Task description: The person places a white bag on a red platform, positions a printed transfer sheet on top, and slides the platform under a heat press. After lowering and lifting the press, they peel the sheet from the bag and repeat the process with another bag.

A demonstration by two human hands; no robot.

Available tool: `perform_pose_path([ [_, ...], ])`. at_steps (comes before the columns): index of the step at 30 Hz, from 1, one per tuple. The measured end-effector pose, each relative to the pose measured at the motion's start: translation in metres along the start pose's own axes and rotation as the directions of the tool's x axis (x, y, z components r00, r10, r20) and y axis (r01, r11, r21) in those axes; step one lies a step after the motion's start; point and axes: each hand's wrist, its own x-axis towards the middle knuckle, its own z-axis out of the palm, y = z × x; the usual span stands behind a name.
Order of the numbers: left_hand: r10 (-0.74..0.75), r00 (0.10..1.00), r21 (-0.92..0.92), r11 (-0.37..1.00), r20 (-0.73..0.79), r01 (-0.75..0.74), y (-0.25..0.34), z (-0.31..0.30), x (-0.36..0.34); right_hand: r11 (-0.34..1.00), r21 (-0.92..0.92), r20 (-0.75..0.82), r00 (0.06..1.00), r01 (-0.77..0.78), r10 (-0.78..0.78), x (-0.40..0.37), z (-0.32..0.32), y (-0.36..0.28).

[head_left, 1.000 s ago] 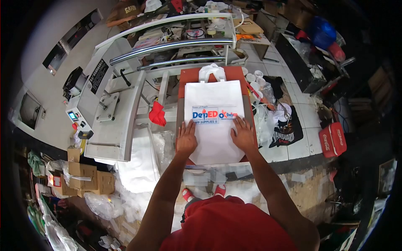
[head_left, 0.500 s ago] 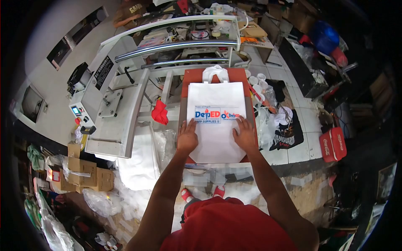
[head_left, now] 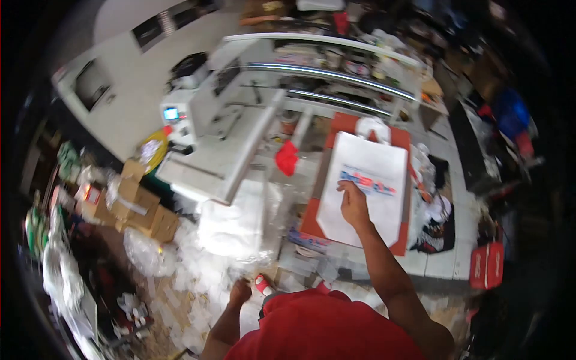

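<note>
A white cloth bag (head_left: pixel 378 157) with loop handles lies flat on the reddish-brown press bed (head_left: pixel 310 223). Its printed lettering (head_left: pixel 375 183) in blue and red is blurred by motion. Over the left part of that print is my right hand (head_left: pixel 354 204), its fingers curled in; whatever they may hold is too small to make out. Down beside my body, well off the bag, hangs my left hand (head_left: pixel 240 292), its fingers smeared and mostly hidden.
The white heat press (head_left: pixel 207 174) stands left of the bed, with a lit control panel (head_left: pixel 171 114). A red cloth (head_left: pixel 287 158) hangs on its frame. White bags (head_left: pixel 231 225) are stacked below, near cardboard boxes (head_left: pixel 135 204). A red cooler bag (head_left: pixel 486 266) sits at right.
My left hand has left the bag and dropped to my side. My right hand has moved from the bag's right side onto the print, and its fingers have curled. The view has turned left.
</note>
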Motion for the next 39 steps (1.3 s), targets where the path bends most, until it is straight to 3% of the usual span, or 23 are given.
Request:
perform_pose_path([
  [1, 0.038, 0.979, 0.162, 0.984, 0.201, -0.072, -0.050, 0.016, -0.025, 0.986, 0.005, 0.017, 0.986, 0.166, -0.166, 0.015, 0.037, -0.015],
  [2, -0.156, 0.896, 0.258, 0.965, 0.415, 0.049, -0.077, 0.019, -0.051, 0.946, 0.015, 0.030, 0.945, 0.324, -0.325, 0.030, 0.076, -0.031],
  [3, -0.132, 0.770, 0.410, 0.894, 0.625, -0.179, -0.089, 0.010, -0.075, 0.912, 0.041, 0.080, 0.908, 0.409, -0.411, 0.044, 0.113, -0.056],
  [4, -0.312, 0.687, 0.444, 0.896, 0.657, -0.018, -0.099, 0.002, -0.100, 0.903, 0.103, 0.130, 0.894, 0.418, -0.429, 0.056, 0.151, -0.082],
  [6, -0.364, 0.694, 0.467, 0.883, 0.621, 0.045, -0.132, 0.001, -0.146, 0.830, 0.059, 0.173, 0.813, 0.555, -0.556, 0.083, 0.222, -0.141],
  [7, -0.370, 0.641, 0.462, 0.886, 0.673, 0.027, -0.142, -0.005, -0.157, 0.799, 0.049, 0.187, 0.780, 0.600, -0.597, 0.096, 0.257, -0.166],
  [10, -0.421, 0.682, 0.439, 0.884, 0.598, 0.161, -0.178, -0.016, -0.185, 0.716, 0.032, 0.177, 0.701, 0.697, -0.691, 0.138, 0.355, -0.214],
  [12, -0.414, 0.749, 0.394, 0.892, 0.517, 0.221, -0.206, -0.018, -0.194, 0.795, -0.188, 0.344, 0.797, 0.577, -0.497, 0.155, 0.402, -0.230],
  [13, -0.408, 0.804, 0.351, 0.898, 0.432, 0.266, -0.218, -0.019, -0.194, 0.676, -0.286, 0.318, 0.733, 0.679, -0.601, 0.164, 0.424, -0.216],
  [17, -0.381, 0.853, 0.277, 0.915, 0.358, 0.292, -0.266, -0.015, -0.180, 0.760, -0.266, 0.343, 0.795, 0.593, -0.501, 0.171, 0.432, -0.217],
  [19, -0.421, 0.865, 0.097, 0.907, 0.272, 0.410, -0.296, -0.011, -0.162, 0.771, -0.275, 0.330, 0.810, 0.574, -0.485, 0.166, 0.423, -0.216],
  [22, -0.532, 0.818, -0.100, 0.821, 0.219, 0.562, -0.280, -0.057, -0.138, 0.809, -0.281, 0.263, 0.852, 0.517, -0.453, 0.149, 0.393, -0.213],
  [25, -0.204, 0.945, 0.084, 0.979, 0.255, 0.188, -0.320, -0.058, -0.102, 0.840, -0.294, 0.193, 0.889, 0.457, -0.416, 0.128, 0.345, -0.201],
  [28, -0.343, 0.844, 0.273, 0.930, 0.413, 0.245, -0.300, -0.099, -0.064, 0.843, -0.399, 0.181, 0.932, 0.361, -0.314, 0.109, 0.296, -0.183],
  [30, -0.257, 0.864, 0.250, 0.955, 0.432, 0.159, -0.307, -0.115, -0.033, 0.820, -0.506, 0.164, 0.963, 0.267, -0.212, 0.097, 0.272, -0.185],
  [31, -0.242, 0.910, 0.234, 0.958, 0.338, 0.168, -0.328, -0.101, -0.013, 0.767, -0.601, 0.114, 0.974, 0.224, -0.195, 0.088, 0.258, -0.190],
  [32, -0.329, 0.884, 0.276, 0.930, 0.332, 0.243, -0.305, -0.124, 0.000, 0.701, -0.695, 0.054, 0.984, 0.160, -0.170, 0.079, 0.244, -0.190],
  [33, -0.090, 0.940, 0.252, 0.968, 0.330, 0.004, -0.350, -0.101, 0.027, 0.655, -0.752, 0.043, 0.997, 0.074, -0.064, 0.074, 0.235, -0.184],
  [34, 0.154, 0.939, 0.250, 0.939, 0.308, -0.236, -0.332, -0.118, 0.045, 0.625, -0.781, 0.020, 1.000, 0.012, 0.007, 0.067, 0.221, -0.195],
  [35, -0.094, 0.945, -0.033, 0.993, 0.314, 0.110, -0.326, -0.115, 0.063, 0.632, -0.774, -0.039, 0.999, -0.036, 0.009, 0.058, 0.211, -0.185],
  [36, 0.150, 0.943, 0.207, 0.954, 0.298, -0.217, -0.342, -0.107, 0.080, 0.602, -0.795, -0.059, 0.997, -0.076, 0.048, 0.051, 0.199, -0.183],
  [38, -0.133, 0.941, -0.154, 0.970, 0.311, 0.188, -0.327, -0.104, 0.108, 0.622, -0.761, -0.179, 0.981, -0.185, 0.073, 0.036, 0.173, -0.169],
  [39, -0.115, 0.938, -0.145, 0.975, 0.326, 0.170, -0.315, -0.105, 0.116, 0.610, -0.764, -0.200, 0.976, -0.210, 0.085, 0.030, 0.160, -0.161],
])
